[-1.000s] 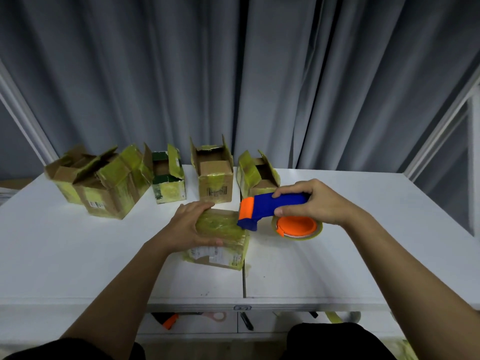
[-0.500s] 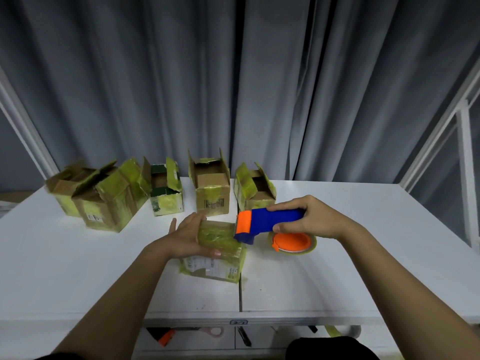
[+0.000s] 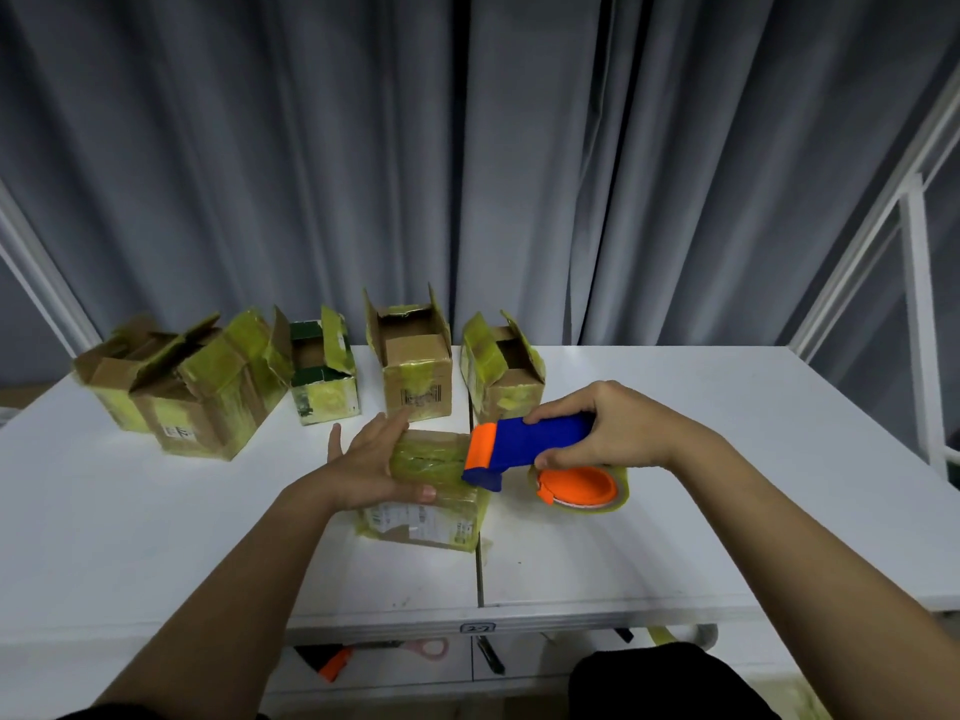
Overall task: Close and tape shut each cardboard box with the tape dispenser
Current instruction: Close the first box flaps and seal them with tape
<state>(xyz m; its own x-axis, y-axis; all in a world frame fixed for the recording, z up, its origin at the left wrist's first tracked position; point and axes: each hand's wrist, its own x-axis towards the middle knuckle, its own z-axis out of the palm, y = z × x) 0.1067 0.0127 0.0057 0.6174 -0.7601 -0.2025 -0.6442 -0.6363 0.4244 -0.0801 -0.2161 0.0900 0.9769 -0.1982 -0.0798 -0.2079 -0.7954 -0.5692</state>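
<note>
The taping step looks in hand: the left hand (image 3: 371, 467) lies flat, fingers straight, on the closed box (image 3: 434, 485) at the desk's (image 3: 156, 537) near middle, the right hand (image 3: 618, 431) grips the tape dispenser (image 3: 524, 449) at its right edge, and next the tape needs drawing across the seam.

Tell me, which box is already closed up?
The closed box under the left hand, nearest the person. The other boxes in the back row have flaps standing open.
</note>
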